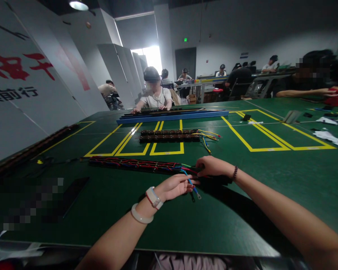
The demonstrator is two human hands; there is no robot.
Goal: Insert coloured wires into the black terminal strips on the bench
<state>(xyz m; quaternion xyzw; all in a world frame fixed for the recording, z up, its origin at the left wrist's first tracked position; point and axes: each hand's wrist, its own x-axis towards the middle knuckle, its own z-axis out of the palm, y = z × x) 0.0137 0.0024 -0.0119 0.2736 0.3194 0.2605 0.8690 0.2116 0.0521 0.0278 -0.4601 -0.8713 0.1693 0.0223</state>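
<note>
A long wire harness (135, 164) with red, blue and black wires lies across the green table, its loose ends toward the right. At those ends, my left hand (178, 186) is palm up with fingers curled loosely beside a blue cable (190, 182) that has a ring terminal at its tip. What that hand grips, if anything, is too small to tell. My right hand (211, 166) has its fingers pinched together over the red and green wire ends; its fingertips partly hide what they hold.
Behind lies another wire bundle (170, 136) with yellow and blue leads. Beyond it is a blue tray (174, 117), with a person seated behind. A dark flat object (73, 193) rests at left. Yellow tape marks the green table (231, 232). White scraps (326, 135) lie at right.
</note>
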